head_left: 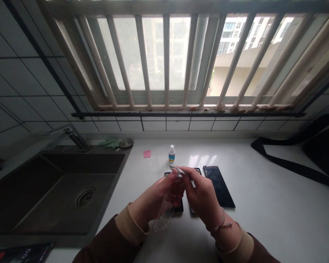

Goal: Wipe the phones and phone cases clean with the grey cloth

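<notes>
My left hand point(159, 191) is closed around a clear, thin plastic piece point(163, 219) that hangs down below its fingers. Beside it, my right hand point(201, 190) pinches a small whitish folded piece point(175, 168) at the top, where the fingertips of both hands nearly meet. Just beyond the hands stands a small white-capped bottle point(171, 153) with a blue and yellow label. Under and behind the hands lie two dark flat devices, partly hidden. A larger black tablet-like slab point(219, 186) lies to the right of my right hand.
A dark sink point(57, 193) with a faucet point(76, 138) takes up the left. Near it are a green cloth point(109, 143), a round metal strainer point(126, 143) and a pink note point(147, 154). A black strap point(271, 155) lies at right. A dark packet point(24, 254) is at lower left.
</notes>
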